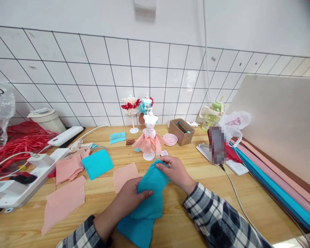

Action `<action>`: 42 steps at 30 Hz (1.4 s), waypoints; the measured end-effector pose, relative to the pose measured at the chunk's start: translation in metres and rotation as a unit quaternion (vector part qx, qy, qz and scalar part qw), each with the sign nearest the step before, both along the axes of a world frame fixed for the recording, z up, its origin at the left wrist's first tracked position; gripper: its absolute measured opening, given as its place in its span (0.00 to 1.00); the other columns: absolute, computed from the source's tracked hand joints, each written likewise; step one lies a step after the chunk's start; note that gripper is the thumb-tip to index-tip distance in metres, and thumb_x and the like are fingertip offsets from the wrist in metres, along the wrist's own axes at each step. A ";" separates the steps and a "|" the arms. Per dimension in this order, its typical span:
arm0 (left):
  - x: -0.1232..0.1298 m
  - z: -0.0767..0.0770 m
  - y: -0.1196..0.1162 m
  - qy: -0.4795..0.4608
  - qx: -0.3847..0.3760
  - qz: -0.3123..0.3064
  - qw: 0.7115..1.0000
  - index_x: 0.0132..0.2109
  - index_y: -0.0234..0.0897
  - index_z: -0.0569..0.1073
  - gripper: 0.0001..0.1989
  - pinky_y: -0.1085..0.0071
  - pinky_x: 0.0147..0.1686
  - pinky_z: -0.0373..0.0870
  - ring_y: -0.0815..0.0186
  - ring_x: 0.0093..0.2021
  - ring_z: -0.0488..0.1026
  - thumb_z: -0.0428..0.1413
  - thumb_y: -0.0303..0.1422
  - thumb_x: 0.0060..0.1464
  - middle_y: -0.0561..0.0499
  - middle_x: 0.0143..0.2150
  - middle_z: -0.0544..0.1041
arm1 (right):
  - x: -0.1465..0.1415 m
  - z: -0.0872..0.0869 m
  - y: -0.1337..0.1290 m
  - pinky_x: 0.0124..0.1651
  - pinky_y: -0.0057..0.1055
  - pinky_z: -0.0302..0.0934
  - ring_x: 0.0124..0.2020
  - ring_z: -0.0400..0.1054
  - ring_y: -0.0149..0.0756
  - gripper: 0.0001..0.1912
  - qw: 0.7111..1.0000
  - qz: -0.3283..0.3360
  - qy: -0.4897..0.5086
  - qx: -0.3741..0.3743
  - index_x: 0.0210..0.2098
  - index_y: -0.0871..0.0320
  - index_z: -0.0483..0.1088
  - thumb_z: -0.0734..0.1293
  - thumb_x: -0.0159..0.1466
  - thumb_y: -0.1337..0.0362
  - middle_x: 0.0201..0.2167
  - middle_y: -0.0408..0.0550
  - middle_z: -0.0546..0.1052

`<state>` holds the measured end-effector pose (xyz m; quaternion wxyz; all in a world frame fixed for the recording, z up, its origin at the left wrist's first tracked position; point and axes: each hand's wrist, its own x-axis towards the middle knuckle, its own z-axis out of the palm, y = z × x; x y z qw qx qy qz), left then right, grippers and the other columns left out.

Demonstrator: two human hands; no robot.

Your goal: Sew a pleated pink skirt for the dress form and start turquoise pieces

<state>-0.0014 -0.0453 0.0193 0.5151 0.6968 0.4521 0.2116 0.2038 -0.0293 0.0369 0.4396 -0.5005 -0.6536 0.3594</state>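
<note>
Between my two hands hangs a turquoise piece of crepe paper (153,193), its lower part draping toward the table's near edge. My left hand (130,196) grips its left side, thumb on top. At the upper right corner, my right hand (174,170) pinches the sheet between thumb and fingers. Just beyond stands a small white dress form (150,122) wearing a peach skirt (149,142). A peach square (124,175) lies partly behind my left hand. Farther left are a turquoise square (98,164) and several peach pieces (68,168).
A white power strip (36,186) with cables and red shredded paper (23,144) occupy the left. Behind the form are two dressed mini forms, a pink bowl (169,139) and a cardboard box (181,132). Rolled coloured paper (279,186) lines the right, beside a green-lidded bottle (212,115).
</note>
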 end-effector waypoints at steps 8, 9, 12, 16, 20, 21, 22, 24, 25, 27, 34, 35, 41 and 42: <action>0.002 0.004 -0.009 -0.130 -0.182 -0.136 0.965 0.47 0.34 0.76 0.21 0.64 0.44 0.71 0.55 0.43 0.76 0.58 0.45 0.52 0.46 0.45 0.81 | 0.026 0.014 0.006 0.40 0.31 0.61 0.36 0.70 0.36 0.11 1.000 0.009 0.006 -0.019 0.34 0.58 0.74 0.68 0.58 0.57 0.33 0.44 0.77; 0.003 0.005 -0.009 -0.125 -0.178 -0.146 0.965 0.47 0.34 0.77 0.20 0.64 0.44 0.70 0.54 0.44 0.76 0.60 0.44 0.51 0.46 0.45 0.81 | 0.029 0.013 0.008 0.41 0.31 0.61 0.36 0.70 0.36 0.11 1.000 -0.003 0.004 -0.014 0.35 0.58 0.74 0.67 0.58 0.57 0.34 0.44 0.77; 0.003 0.006 -0.010 -0.101 -0.174 -0.157 0.967 0.45 0.36 0.78 0.18 0.64 0.45 0.70 0.54 0.44 0.76 0.60 0.43 0.51 0.47 0.44 0.81 | 0.039 0.007 0.016 0.41 0.33 0.60 0.36 0.69 0.37 0.12 1.000 -0.018 0.002 -0.012 0.35 0.58 0.74 0.67 0.57 0.56 0.33 0.45 0.77; 0.000 0.007 -0.010 -0.130 -0.215 -0.163 0.954 0.47 0.37 0.78 0.18 0.62 0.47 0.70 0.54 0.46 0.76 0.57 0.43 0.55 0.47 0.46 0.81 | 0.044 -0.006 0.024 0.41 0.34 0.60 0.35 0.68 0.36 0.14 0.997 -0.023 0.045 -0.058 0.34 0.58 0.74 0.69 0.55 0.54 0.32 0.45 0.76; -0.005 0.009 -0.012 -0.188 -0.288 -0.124 0.931 0.47 0.33 0.78 0.19 0.59 0.49 0.69 0.53 0.46 0.77 0.58 0.42 0.54 0.43 0.45 0.81 | 0.043 -0.009 0.023 0.41 0.32 0.61 0.37 0.67 0.35 0.19 0.978 0.002 0.168 -0.123 0.39 0.57 0.73 0.71 0.53 0.52 0.36 0.46 0.75; -0.006 0.010 -0.012 -0.208 -0.304 -0.096 0.925 0.47 0.33 0.79 0.19 0.59 0.50 0.69 0.53 0.45 0.77 0.59 0.42 0.54 0.43 0.44 0.81 | 0.043 -0.008 0.022 0.40 0.32 0.61 0.37 0.67 0.35 0.21 0.969 0.006 0.207 -0.133 0.42 0.56 0.72 0.71 0.53 0.51 0.37 0.46 0.75; -0.007 0.011 -0.011 -0.228 -0.317 -0.062 0.918 0.46 0.33 0.79 0.18 0.59 0.50 0.70 0.54 0.45 0.77 0.60 0.41 0.53 0.42 0.44 0.81 | 0.043 -0.007 0.021 0.38 0.31 0.61 0.35 0.67 0.33 0.23 0.962 0.000 0.235 -0.138 0.44 0.55 0.71 0.69 0.54 0.49 0.37 0.46 0.74; -0.009 0.011 -0.010 -0.263 -0.336 0.008 0.904 0.45 0.33 0.79 0.17 0.61 0.47 0.72 0.55 0.42 0.79 0.61 0.40 0.51 0.42 0.42 0.82 | 0.044 -0.006 0.020 0.32 0.29 0.59 0.28 0.64 0.30 0.21 0.965 -0.036 0.225 -0.131 0.38 0.56 0.72 0.66 0.56 0.46 0.29 0.43 0.72; -0.009 0.012 -0.009 -0.279 -0.340 0.038 0.897 0.44 0.33 0.79 0.17 0.61 0.46 0.73 0.56 0.40 0.79 0.62 0.40 0.51 0.42 0.41 0.82 | 0.045 -0.006 0.020 0.29 0.28 0.56 0.24 0.61 0.29 0.21 0.974 -0.054 0.185 -0.118 0.31 0.57 0.71 0.65 0.57 0.44 0.24 0.42 0.69; -0.010 0.012 -0.006 -0.308 -0.346 0.077 0.883 0.44 0.31 0.79 0.18 0.62 0.43 0.74 0.55 0.39 0.79 0.62 0.40 0.50 0.41 0.41 0.82 | 0.044 -0.008 0.019 0.27 0.27 0.51 0.20 0.55 0.27 0.27 0.992 -0.056 0.070 -0.090 0.19 0.59 0.66 0.62 0.58 0.42 0.16 0.39 0.62; -0.002 0.007 -0.003 -0.371 -0.330 0.095 0.863 0.50 0.31 0.75 0.20 0.58 0.54 0.69 0.52 0.52 0.74 0.61 0.39 0.53 0.41 0.49 0.79 | 0.021 -0.015 0.006 0.21 0.26 0.45 0.16 0.53 0.24 0.39 0.977 0.121 0.023 -0.174 0.26 0.63 0.74 0.52 0.61 0.35 0.15 0.41 0.62; -0.001 0.007 -0.003 -0.368 -0.328 0.094 0.865 0.51 0.31 0.75 0.21 0.58 0.54 0.69 0.52 0.52 0.74 0.60 0.39 0.53 0.42 0.49 0.79 | 0.017 -0.015 0.004 0.20 0.25 0.45 0.17 0.54 0.24 0.37 0.975 0.118 0.046 -0.181 0.25 0.63 0.73 0.54 0.60 0.35 0.17 0.41 0.64; 0.000 0.009 -0.003 -0.357 -0.336 0.109 0.865 0.53 0.30 0.73 0.24 0.55 0.54 0.69 0.50 0.52 0.74 0.61 0.40 0.52 0.40 0.50 0.78 | 0.004 -0.022 0.002 0.21 0.23 0.46 0.19 0.55 0.23 0.24 0.970 0.093 0.138 -0.175 0.23 0.60 0.66 0.71 0.50 0.44 0.17 0.36 0.63; 0.000 0.009 -0.003 -0.358 -0.338 0.114 0.863 0.53 0.30 0.73 0.24 0.54 0.53 0.69 0.50 0.51 0.74 0.60 0.40 0.52 0.39 0.50 0.78 | 0.004 -0.023 0.003 0.21 0.23 0.47 0.19 0.55 0.23 0.24 0.969 0.091 0.143 -0.178 0.24 0.60 0.66 0.72 0.50 0.45 0.17 0.36 0.63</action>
